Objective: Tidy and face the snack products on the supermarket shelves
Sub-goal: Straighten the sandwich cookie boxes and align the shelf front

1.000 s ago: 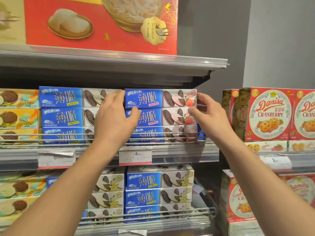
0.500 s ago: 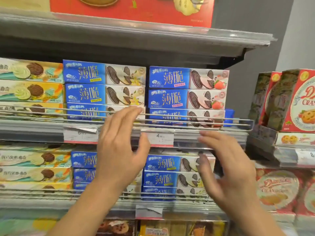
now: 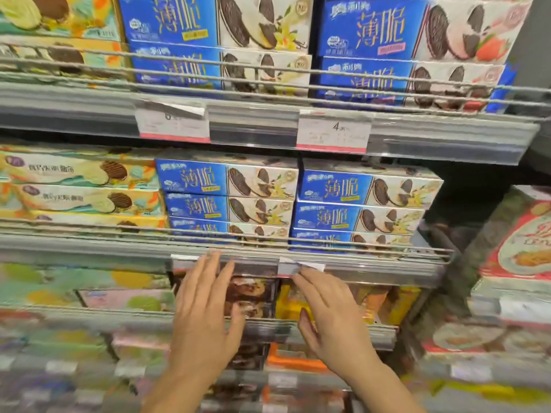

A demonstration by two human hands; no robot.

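While both of my hands hang in front of the lower shelf, neither one grips anything. My left hand (image 3: 205, 305) is spread flat, fingers straight, its tips near the shelf's price rail (image 3: 372, 271); my right hand (image 3: 331, 314) is relaxed, its fingertips near a loose white price tag (image 3: 301, 263), though whether they touch it I cannot tell. I judge they are placed to reach the dark brown snack boxes (image 3: 253, 296) and the yellow boxes (image 3: 384, 299) behind the wire, which look like the next to be faced. Above them the blue cookie boxes (image 3: 357, 204) sit in two squared stacks, printed fronts outward, held back by a thin wire rail (image 3: 89, 231). They are flat glossy cardboard, long and rectangular, so they stack cleanly and should slide easily. Everything below my hands is too blurred to name.
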